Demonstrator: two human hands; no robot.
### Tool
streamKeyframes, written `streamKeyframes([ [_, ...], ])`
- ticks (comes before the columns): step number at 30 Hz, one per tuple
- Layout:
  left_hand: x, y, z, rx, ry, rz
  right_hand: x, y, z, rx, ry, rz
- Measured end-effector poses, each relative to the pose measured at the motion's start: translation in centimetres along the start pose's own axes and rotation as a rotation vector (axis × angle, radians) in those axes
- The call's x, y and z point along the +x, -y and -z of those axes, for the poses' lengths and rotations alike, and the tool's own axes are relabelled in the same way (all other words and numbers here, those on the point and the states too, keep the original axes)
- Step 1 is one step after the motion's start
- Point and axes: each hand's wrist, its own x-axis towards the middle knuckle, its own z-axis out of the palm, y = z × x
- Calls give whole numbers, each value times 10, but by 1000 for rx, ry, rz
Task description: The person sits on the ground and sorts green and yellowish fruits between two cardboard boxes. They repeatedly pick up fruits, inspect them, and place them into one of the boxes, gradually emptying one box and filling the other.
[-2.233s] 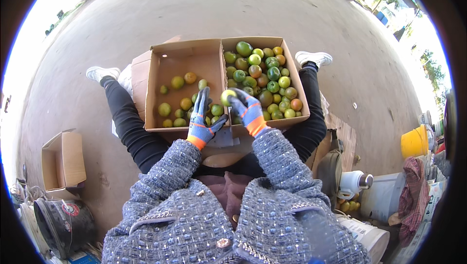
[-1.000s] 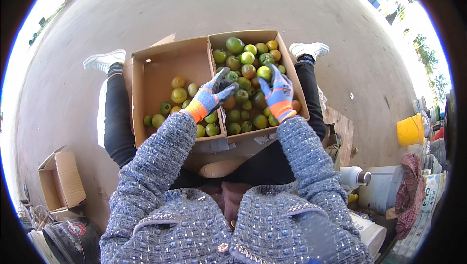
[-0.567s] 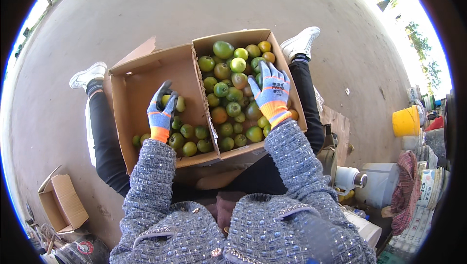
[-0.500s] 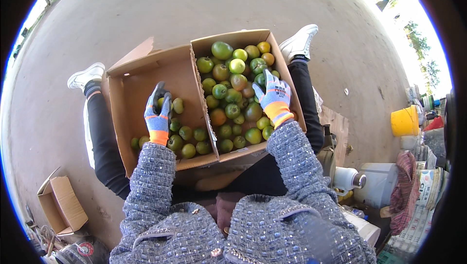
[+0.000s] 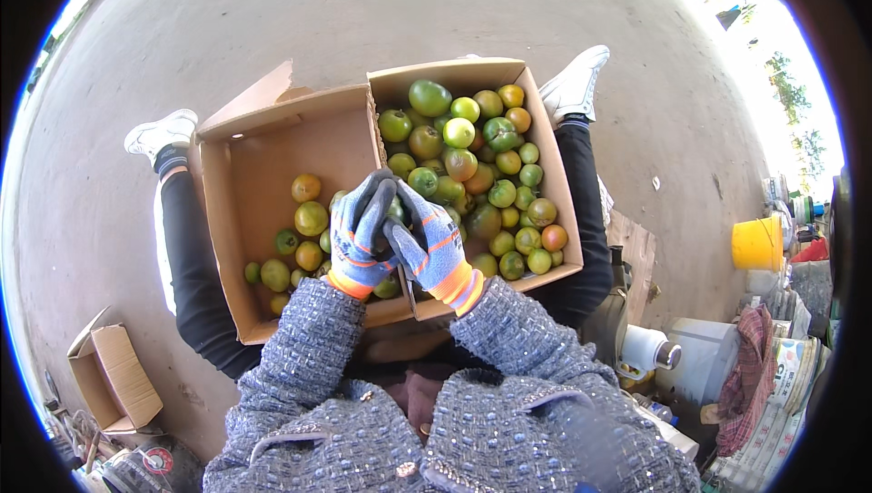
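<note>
My left hand (image 5: 360,237) and my right hand (image 5: 432,240), both in blue-grey gloves with orange cuffs and dark fingertips, meet above the wall between two cardboard boxes. Their fingers close together around a green tomato (image 5: 396,209), of which only a small part shows. On the left, the box (image 5: 268,143) holds several green and yellowish tomatoes (image 5: 311,219) toward its near side, with bare cardboard at the far side. Many more tomatoes (image 5: 460,164), green to orange, fill the right box (image 5: 556,170). My hands and sleeves hide part of both boxes' near contents.
My legs stretch out on both sides of the boxes, ending in white shoes (image 5: 574,84). A small cardboard box (image 5: 127,379) lies at lower left. To the right are a yellow bucket (image 5: 758,244), a white bottle (image 5: 643,348), a plastic tub (image 5: 701,357) and a checked cloth (image 5: 747,375).
My hands have come together: the left has moved right out of the left box, and the right has moved left and nearer from the right box. More tomatoes show in both boxes.
</note>
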Motion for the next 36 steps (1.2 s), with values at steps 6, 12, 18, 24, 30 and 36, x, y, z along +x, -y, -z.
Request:
streamKeyframes([
  [6,3,36,14,-324,-441,630,35,-37,57,-738,-158,-14],
  [12,-5,77,24,532,-451,609,19,-72,51,-1030,59,-153],
  [18,5,41,9,417,-176,317,22,-75,53,-732,-80,-187],
  [24,7,12,-9,226,-30,110,18,-57,35,182,-220,-322],
  [30,5,11,-6,187,-143,93,-4,-32,-3,-241,-32,99],
  [36,-16,65,43,323,-449,527,3,-51,7,-907,138,28],
])
